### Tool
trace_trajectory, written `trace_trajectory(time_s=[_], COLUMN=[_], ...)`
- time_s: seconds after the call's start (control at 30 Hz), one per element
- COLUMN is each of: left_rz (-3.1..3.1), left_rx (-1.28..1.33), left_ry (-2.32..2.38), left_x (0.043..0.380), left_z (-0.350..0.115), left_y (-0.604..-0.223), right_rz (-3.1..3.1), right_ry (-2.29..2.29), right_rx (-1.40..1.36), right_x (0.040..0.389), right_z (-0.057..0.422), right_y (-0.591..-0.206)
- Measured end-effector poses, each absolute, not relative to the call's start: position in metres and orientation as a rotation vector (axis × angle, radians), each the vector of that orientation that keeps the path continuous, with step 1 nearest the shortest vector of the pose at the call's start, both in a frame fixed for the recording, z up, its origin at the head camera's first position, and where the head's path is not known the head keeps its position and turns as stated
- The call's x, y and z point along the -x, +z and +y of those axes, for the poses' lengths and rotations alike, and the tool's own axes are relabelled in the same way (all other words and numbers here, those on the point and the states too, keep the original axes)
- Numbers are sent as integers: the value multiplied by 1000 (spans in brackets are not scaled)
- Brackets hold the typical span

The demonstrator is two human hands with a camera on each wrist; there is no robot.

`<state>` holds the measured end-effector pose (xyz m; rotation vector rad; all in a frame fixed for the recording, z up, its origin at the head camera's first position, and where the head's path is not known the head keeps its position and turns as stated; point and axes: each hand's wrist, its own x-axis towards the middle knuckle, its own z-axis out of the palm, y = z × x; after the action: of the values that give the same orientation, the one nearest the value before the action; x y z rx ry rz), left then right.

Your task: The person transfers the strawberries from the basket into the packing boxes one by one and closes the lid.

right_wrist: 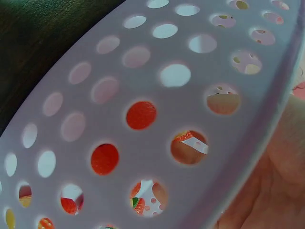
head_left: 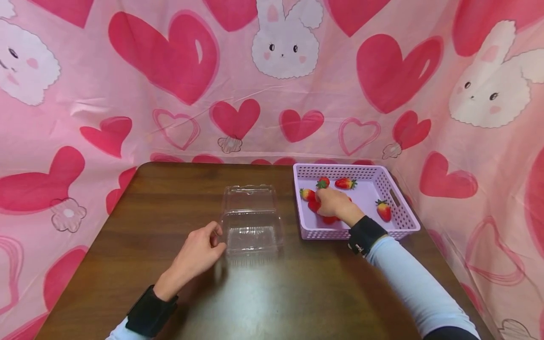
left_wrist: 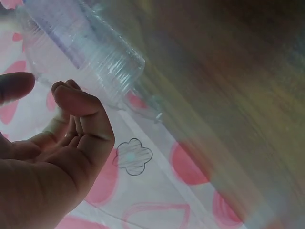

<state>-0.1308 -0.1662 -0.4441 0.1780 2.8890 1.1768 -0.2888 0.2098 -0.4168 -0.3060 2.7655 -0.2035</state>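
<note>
A clear plastic clamshell box lies unfolded on the table, lid side away from me. Just left of it is my left hand, fingers loosely bent. In the left wrist view, the thumb and fingers stand apart with nothing between them. My right hand reaches down into a lilac perforated basket, among red strawberries. One strawberry sits beside its fingertips, and another strawberry lies just beyond. The fingertips are hidden, so a grip does not show. The basket wall covers most of the right wrist view.
More strawberries lie in the basket: one strawberry at the back and one strawberry at the right. The brown wooden table extends in front of the box. A pink cloth with hearts and rabbits hangs around the table.
</note>
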Motion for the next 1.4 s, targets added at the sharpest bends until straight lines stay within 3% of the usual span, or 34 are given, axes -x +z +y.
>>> trace_trajectory(time_s=[1.4], left_rz=[2738], left_rx=[-156], left_ry=[1220], left_x=[132], left_z=[-159], left_y=[-463], right_rz=[2788], right_ry=[-218], right_rx=[314], right_x=[288], right_z=[210], right_y=[-434])
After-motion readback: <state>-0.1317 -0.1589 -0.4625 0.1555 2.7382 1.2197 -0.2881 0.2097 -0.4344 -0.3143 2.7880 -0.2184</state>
